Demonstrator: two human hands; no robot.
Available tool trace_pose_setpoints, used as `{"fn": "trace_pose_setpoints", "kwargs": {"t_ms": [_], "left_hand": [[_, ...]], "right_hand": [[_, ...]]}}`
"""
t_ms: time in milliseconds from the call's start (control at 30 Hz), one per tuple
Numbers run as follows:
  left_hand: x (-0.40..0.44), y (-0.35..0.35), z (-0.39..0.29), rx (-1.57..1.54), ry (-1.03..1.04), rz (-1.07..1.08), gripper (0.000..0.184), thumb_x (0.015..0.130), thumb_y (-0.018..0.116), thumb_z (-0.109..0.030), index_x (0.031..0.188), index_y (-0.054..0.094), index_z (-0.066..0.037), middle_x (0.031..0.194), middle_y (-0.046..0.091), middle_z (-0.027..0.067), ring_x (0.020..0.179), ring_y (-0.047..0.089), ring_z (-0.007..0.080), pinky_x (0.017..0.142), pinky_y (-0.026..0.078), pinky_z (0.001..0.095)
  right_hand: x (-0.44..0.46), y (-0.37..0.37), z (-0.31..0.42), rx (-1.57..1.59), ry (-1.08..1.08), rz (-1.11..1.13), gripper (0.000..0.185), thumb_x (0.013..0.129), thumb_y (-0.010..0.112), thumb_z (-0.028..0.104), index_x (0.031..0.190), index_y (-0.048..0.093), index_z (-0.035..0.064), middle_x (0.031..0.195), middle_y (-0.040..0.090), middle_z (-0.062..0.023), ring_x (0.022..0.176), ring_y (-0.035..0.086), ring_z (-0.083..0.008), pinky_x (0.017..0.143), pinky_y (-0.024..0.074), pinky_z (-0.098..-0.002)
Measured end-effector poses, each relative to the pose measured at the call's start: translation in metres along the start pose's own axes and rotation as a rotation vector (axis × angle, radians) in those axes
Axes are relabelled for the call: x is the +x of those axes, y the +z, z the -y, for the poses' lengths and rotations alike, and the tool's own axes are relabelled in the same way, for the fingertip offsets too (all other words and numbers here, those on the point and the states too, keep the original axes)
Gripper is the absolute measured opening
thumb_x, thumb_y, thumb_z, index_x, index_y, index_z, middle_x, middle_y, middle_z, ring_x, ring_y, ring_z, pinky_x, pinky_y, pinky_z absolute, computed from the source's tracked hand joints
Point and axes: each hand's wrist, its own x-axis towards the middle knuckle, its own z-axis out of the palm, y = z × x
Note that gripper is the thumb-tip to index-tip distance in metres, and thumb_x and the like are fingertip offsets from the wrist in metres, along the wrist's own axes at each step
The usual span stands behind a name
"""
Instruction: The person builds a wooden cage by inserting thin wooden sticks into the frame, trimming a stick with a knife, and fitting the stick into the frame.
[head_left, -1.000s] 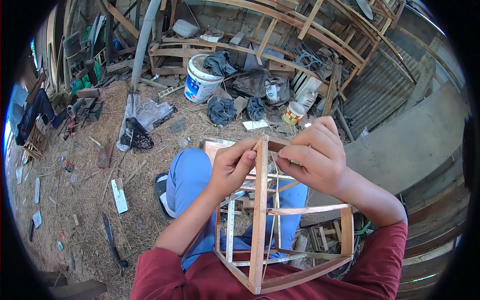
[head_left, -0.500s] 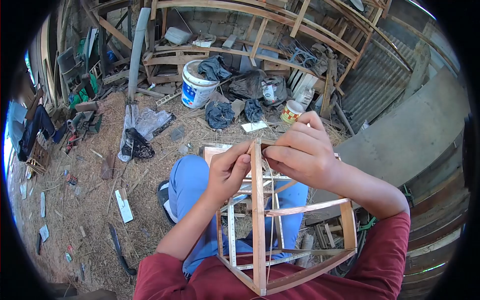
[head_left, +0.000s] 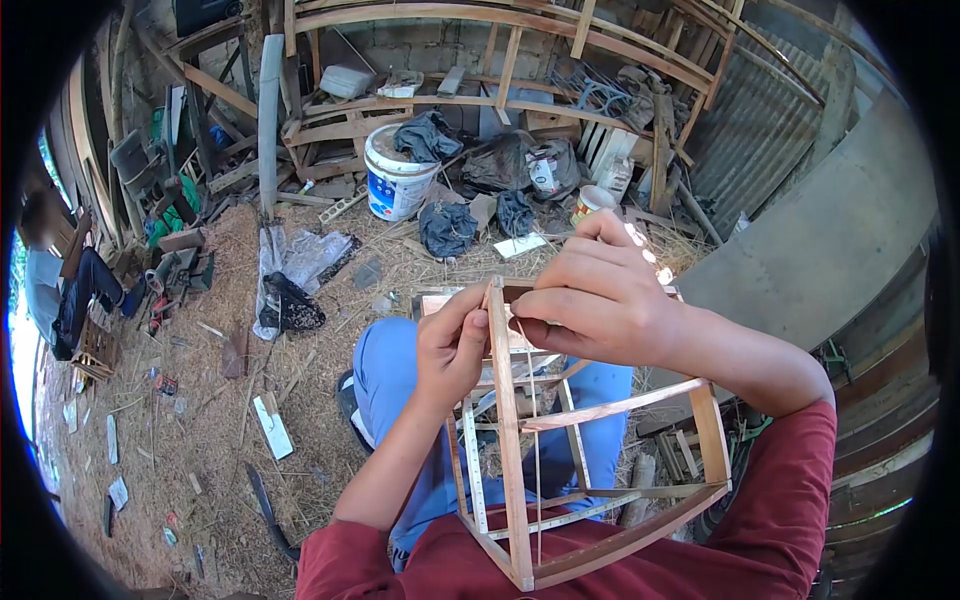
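One second on, right fingers [head_left: 552,304], pinching a strand [head_left: 537,470], are closer to the wooden frame corner [head_left: 498,289] left fingers [head_left: 470,338] grip.

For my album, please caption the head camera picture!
Left hand and right hand busy at one corner of a wooden frame.

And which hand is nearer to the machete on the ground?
Left. The left hand is right of the machete, at the wooden frame; the right hand is farther right.
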Motion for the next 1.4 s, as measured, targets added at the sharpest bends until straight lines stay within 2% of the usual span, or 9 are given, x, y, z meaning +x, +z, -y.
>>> {"fn": "trace_pose_setpoints", "kwargs": {"t_ms": [67,633,700,733,833,900,933,1000,1400], "left_hand": [[-0.002,-0.002,0.000,-0.041,-0.043,-0.016,0.035,0.111,0.057,-0.024,0.132,0.068,0.002,0.084,0.069,0.0005,0.066,0.056,0.0037,0.058,0.045,0.0218],[-0.001,0.000,-0.005,0.022,0.022,-0.001,0.032,0.111,0.058,-0.022,0.129,0.069,0.002,0.082,0.069,0.0022,0.068,0.059,0.0052,0.060,0.047,0.0234],[-0.001,0.000,-0.002,0.064,0.067,0.018,0.034,0.114,0.051,-0.025,0.131,0.063,0.001,0.071,0.055,-0.0033,0.058,0.048,0.0045,0.052,0.038,0.0229],[0.000,0.000,-0.002,0.067,0.067,0.018,0.034,0.114,0.051,-0.025,0.131,0.063,0.001,0.071,0.055,-0.0033,0.058,0.048,0.0045,0.052,0.038,0.0229],[-0.004,-0.002,-0.002,0.097,0.061,-0.019,0.035,0.113,0.052,-0.027,0.129,0.065,0.001,0.073,0.054,-0.0046,0.060,0.048,0.0035,0.053,0.036,0.0221],[-0.007,-0.006,-0.001,0.020,-0.040,-0.027,0.033,0.111,0.057,-0.023,0.130,0.068,0.002,0.081,0.069,0.0012,0.067,0.058,0.0044,0.060,0.047,0.0228],[-0.006,-0.005,-0.001,0.019,-0.039,-0.031,0.033,0.111,0.057,-0.023,0.130,0.068,0.002,0.081,0.069,0.0012,0.067,0.058,0.0044,0.060,0.047,0.0228],[-0.003,-0.001,-0.001,0.069,0.031,-0.061,0.033,0.112,0.055,-0.028,0.124,0.067,0.001,0.078,0.055,-0.0043,0.067,0.048,0.0045,0.059,0.038,0.0236],[-0.009,-0.003,-0.002,0.069,0.045,-0.042,0.035,0.113,0.054,-0.029,0.127,0.065,0.001,0.075,0.055,-0.0015,0.062,0.049,0.0073,0.057,0.041,0.0266]], "right_hand": [[-0.001,0.000,0.000,-0.006,-0.002,0.007,0.021,0.075,0.086,0.015,0.087,0.069,0.0125,0.082,0.060,0.0010,0.071,0.059,-0.0159,0.070,0.0384,-0.0342],[-0.001,-0.002,0.001,-0.011,-0.082,0.045,0.024,0.070,0.083,0.012,0.081,0.062,0.0075,0.083,0.059,-0.0042,0.073,0.060,-0.0195,0.071,0.0408,-0.0364],[0.000,-0.003,0.001,-0.001,-0.078,0.111,0.024,0.071,0.083,0.012,0.080,0.061,0.0081,0.083,0.058,-0.0040,0.073,0.060,-0.0196,0.073,0.0413,-0.0364],[0.001,-0.002,0.001,0.000,-0.078,0.109,0.024,0.071,0.083,0.012,0.080,0.061,0.0081,0.083,0.058,-0.0040,0.073,0.060,-0.0196,0.073,0.0413,-0.0364],[0.001,0.000,0.002,0.044,-0.048,0.076,0.020,0.075,0.082,0.013,0.082,0.064,0.0081,0.083,0.060,-0.0041,0.073,0.061,-0.0193,0.073,0.0414,-0.0360],[0.000,0.000,0.001,0.059,-0.105,-0.026,0.016,0.080,0.080,0.015,0.090,0.070,0.0078,0.087,0.064,-0.0033,0.073,0.062,-0.0177,0.072,0.0414,-0.0358],[0.001,-0.004,0.002,0.061,-0.109,-0.023,0.016,0.080,0.080,0.015,0.090,0.070,0.0078,0.087,0.064,-0.0033,0.073,0.062,-0.0177,0.072,0.0414,-0.0358],[0.005,-0.015,0.006,0.096,-0.194,0.008,0.019,0.082,0.078,0.016,0.098,0.074,0.0076,0.090,0.067,-0.0027,0.073,0.063,-0.0163,0.072,0.0421,-0.0358],[0.005,-0.017,0.017,0.218,-0.131,0.057,0.019,0.078,0.083,0.014,0.093,0.073,0.0073,0.089,0.067,-0.0022,0.072,0.063,-0.0155,0.072,0.0426,-0.0369]]}}
